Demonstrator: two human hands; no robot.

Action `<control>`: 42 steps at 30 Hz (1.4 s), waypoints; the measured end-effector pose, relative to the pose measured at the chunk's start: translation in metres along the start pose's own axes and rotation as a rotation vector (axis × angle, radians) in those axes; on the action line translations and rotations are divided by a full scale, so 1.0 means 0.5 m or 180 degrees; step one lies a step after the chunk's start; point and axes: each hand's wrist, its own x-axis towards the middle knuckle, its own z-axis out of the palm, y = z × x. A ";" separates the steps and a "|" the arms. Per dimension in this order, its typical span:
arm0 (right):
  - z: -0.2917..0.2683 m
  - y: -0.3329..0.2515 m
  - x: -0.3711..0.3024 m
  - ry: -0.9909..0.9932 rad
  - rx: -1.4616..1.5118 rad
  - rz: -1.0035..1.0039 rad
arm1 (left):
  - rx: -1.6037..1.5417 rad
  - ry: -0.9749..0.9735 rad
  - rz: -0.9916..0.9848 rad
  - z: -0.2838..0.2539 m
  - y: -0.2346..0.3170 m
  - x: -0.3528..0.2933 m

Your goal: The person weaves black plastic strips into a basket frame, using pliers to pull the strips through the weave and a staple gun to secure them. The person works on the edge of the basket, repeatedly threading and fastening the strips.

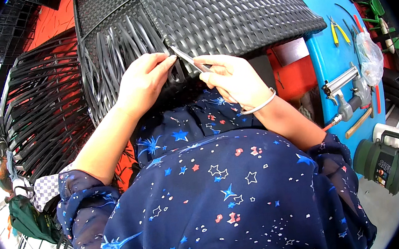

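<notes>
A black woven wicker furniture panel [227, 14] lies before me, its edge turned toward my lap. At its corner, a glossy grey-black flat strip [185, 58] slants between my hands. My right hand [233, 79] has thumb and fingers closed on the strip's lower right end. My left hand [145, 81] is closed in a pinch at the panel's corner, by the strip's other end; what exactly lies between its fingertips is too small to make out. Many loose black wicker strips [109, 56] hang from the weave beside my left hand.
To the right, a blue table [322, 68] carries yellow-handled pliers [339, 31], a pneumatic staple gun [347, 92], a wooden stick [359, 123] and a clear plastic bag [370, 58]. A green jug [381, 163] stands beyond it. Black slatted frames [46, 101] are stacked at left.
</notes>
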 end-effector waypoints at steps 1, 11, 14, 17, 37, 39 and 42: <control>0.000 0.000 0.000 -0.0009 -0.0007 0.0000 | 0.0048 -0.0009 0.0043 0.000 0.000 0.001; -0.007 -0.010 -0.004 -0.0039 0.0122 0.0082 | 0.0351 -0.0095 0.0415 -0.006 -0.003 0.014; -0.009 -0.014 -0.003 -0.0082 0.0228 0.0120 | 0.0470 -0.0101 0.0429 -0.004 -0.003 0.014; -0.015 -0.016 0.002 -0.0162 0.0365 0.0177 | 0.0588 -0.0104 0.0383 -0.005 -0.002 0.014; -0.008 -0.044 0.029 -0.0414 0.0925 0.0452 | 0.1036 0.0106 0.0131 0.004 -0.009 0.006; -0.004 -0.040 0.031 -0.0411 0.0932 0.0424 | 0.1083 0.0150 0.0135 -0.001 -0.009 0.003; 0.001 -0.039 0.031 -0.0370 0.0840 0.0395 | 0.1033 0.0029 0.0116 0.004 -0.015 0.003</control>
